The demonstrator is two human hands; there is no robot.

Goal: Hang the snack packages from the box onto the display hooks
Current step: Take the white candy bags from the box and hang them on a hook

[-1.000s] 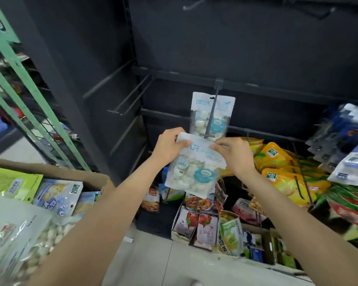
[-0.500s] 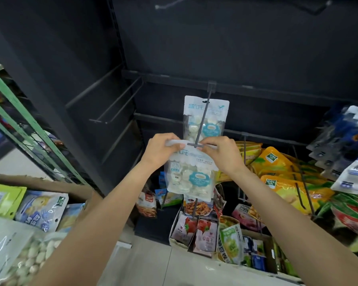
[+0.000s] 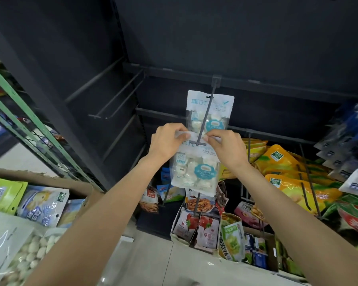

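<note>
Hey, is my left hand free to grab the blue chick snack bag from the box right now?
Probably not: the left hand and right hand both pinch the white snack pouch at the hook. The blue chick bag lies uncovered.

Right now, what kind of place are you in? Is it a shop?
Most likely a small shop's snack aisle. Dark display hooks carry hanging snack packages, yellow snack bags fill the neighbouring pegs, and a cardboard box of more packets waits to be hung.

Cardboard box [image 3: 50,178] cut off at left edge
</note>
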